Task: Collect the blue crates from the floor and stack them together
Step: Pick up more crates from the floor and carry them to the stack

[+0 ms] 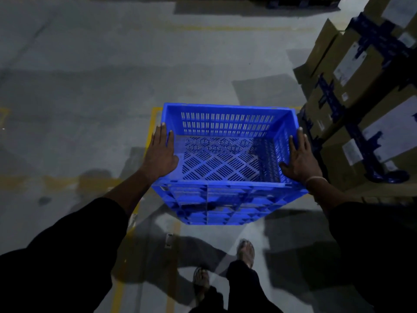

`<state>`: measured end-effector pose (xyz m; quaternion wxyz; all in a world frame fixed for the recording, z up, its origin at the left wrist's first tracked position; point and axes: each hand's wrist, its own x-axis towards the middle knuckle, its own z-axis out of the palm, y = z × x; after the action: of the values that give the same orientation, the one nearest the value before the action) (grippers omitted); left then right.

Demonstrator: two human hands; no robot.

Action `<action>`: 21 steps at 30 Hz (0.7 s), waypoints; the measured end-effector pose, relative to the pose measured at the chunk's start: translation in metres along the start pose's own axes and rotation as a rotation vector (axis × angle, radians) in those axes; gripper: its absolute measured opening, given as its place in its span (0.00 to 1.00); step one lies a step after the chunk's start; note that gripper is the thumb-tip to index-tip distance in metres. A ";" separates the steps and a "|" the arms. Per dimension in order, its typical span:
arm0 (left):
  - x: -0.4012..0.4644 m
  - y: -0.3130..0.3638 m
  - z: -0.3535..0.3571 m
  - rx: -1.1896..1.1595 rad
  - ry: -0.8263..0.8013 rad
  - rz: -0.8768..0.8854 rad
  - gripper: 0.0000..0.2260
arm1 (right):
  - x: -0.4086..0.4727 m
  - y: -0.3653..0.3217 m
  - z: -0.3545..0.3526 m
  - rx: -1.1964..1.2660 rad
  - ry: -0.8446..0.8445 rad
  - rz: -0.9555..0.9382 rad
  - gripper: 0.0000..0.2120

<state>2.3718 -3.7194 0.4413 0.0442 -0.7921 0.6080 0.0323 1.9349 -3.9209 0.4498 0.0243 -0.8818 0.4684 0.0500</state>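
Left hand and right hand reach forward, fingers straight, palms down.

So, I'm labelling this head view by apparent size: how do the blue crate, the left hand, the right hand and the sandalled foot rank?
1. Blue crate, by far.
2. Left hand and right hand: alike, unranked.
3. Sandalled foot, smaller but partly hidden.

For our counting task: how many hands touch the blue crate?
2. The left hand lies on the crate's left rim; the right hand on its right rim.
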 end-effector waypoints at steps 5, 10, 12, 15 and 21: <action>0.003 -0.001 -0.006 -0.040 -0.024 0.035 0.44 | 0.004 0.000 -0.004 0.005 -0.016 0.033 0.47; -0.001 0.005 -0.019 -0.098 -0.093 0.007 0.51 | -0.003 0.001 -0.019 0.091 -0.117 0.034 0.50; -0.007 0.014 -0.027 -0.079 -0.155 -0.024 0.49 | -0.013 0.000 -0.024 0.232 -0.127 0.052 0.54; -0.021 0.041 -0.028 -0.142 -0.169 0.032 0.44 | -0.038 0.001 -0.026 0.439 -0.105 0.069 0.52; -0.034 0.140 -0.026 -0.529 -0.161 0.239 0.41 | -0.104 0.013 -0.024 0.693 0.036 0.134 0.47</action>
<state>2.2275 -3.7258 0.4662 -0.1197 -0.6937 0.6620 0.2573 1.8679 -3.8444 0.4854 0.3104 -0.7893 0.5145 -0.1261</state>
